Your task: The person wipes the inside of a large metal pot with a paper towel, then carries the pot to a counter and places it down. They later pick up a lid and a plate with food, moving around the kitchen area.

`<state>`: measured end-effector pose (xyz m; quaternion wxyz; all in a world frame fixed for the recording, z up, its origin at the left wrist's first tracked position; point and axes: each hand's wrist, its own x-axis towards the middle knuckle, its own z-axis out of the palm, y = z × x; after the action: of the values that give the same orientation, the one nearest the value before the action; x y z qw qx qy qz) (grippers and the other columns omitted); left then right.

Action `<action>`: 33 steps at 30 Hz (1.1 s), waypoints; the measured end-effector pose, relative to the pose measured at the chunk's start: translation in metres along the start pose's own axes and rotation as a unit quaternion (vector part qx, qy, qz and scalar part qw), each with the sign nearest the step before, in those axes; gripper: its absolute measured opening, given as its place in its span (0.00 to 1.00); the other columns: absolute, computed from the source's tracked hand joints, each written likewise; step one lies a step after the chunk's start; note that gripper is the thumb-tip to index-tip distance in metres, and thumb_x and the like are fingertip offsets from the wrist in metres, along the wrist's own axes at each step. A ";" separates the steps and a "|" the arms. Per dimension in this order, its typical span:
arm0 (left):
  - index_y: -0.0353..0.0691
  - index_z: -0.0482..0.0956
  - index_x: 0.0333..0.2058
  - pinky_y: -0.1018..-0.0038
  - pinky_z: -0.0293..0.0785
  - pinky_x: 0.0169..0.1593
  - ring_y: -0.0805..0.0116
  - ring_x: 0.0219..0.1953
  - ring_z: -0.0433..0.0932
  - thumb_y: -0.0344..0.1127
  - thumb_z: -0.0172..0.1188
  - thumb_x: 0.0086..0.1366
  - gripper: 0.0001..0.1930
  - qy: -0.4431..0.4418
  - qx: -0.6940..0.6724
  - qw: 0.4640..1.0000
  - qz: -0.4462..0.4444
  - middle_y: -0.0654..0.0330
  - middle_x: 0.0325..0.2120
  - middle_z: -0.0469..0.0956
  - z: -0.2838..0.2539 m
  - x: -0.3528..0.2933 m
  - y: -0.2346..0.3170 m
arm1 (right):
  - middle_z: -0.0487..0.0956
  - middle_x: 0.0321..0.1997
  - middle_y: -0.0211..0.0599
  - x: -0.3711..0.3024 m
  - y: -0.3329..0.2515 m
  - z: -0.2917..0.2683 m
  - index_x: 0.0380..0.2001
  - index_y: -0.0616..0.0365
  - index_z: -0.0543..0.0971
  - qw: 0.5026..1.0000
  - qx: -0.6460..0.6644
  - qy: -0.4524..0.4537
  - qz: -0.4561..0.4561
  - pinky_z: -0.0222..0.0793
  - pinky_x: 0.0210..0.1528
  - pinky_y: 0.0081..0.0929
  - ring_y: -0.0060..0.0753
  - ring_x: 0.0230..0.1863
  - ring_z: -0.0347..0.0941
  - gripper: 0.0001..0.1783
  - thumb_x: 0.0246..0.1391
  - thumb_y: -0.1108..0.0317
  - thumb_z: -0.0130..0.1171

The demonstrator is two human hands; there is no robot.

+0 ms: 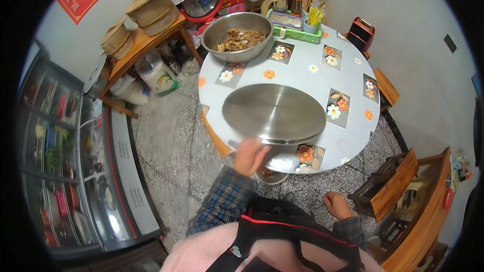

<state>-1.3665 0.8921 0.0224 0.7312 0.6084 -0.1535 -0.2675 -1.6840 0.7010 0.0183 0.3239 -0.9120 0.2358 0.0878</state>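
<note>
A large, shallow round steel basin (275, 112) lies on the near half of the round table, its shiny surface bare. At its near left rim is my left hand (249, 156), smeared by motion. Its fingers look curled toward the rim, but whether they grip it I cannot tell. My right hand (337, 205) hangs at the lower right, off the table, with its fingers curled in and nothing visible in them. Below the table's near edge, a small metal bowl (273, 176) shows partly, with something brownish in it.
On the flowered table cover (297, 76) stand a deep steel bowl (236, 20) of brownish food and a green basket (302, 35) with bottles. A glass-fronted display fridge (70, 156) is at left. Wooden steamers (151, 7) sit on a bench; wooden stools (396, 184) stand at right.
</note>
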 end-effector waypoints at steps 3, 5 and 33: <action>0.36 0.76 0.34 0.71 0.71 0.49 0.70 0.39 0.75 0.31 0.52 0.66 0.06 -0.098 -0.309 0.944 -0.067 0.59 0.35 0.78 0.007 0.017 0.045 | 0.76 0.27 0.52 0.011 -0.039 0.027 0.25 0.61 0.77 0.999 0.020 0.043 0.004 0.69 0.32 0.44 0.57 0.30 0.73 0.08 0.49 0.67 0.53; 0.33 0.76 0.35 0.73 0.71 0.48 0.71 0.39 0.75 0.30 0.52 0.65 0.07 -0.134 -0.314 0.937 -0.072 0.59 0.36 0.77 0.004 0.027 0.071 | 0.76 0.27 0.52 0.013 -0.069 0.045 0.27 0.64 0.76 0.999 0.022 0.032 -0.005 0.69 0.33 0.41 0.55 0.31 0.74 0.06 0.50 0.71 0.55; 0.33 0.75 0.42 0.54 0.57 0.63 0.58 0.55 0.67 0.25 0.53 0.59 0.12 -0.733 -0.181 0.417 -0.506 0.55 0.49 0.74 0.246 -0.478 0.077 | 0.76 0.45 0.40 -0.469 -0.182 0.230 0.49 0.65 0.71 0.438 0.304 0.806 0.257 0.70 0.48 0.29 0.30 0.46 0.72 0.17 0.56 0.72 0.54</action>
<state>-1.8731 0.9790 0.1973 0.1677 0.0031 -0.2434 -0.9553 -2.0065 1.1449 0.0867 0.2061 -0.3112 0.6254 -0.6853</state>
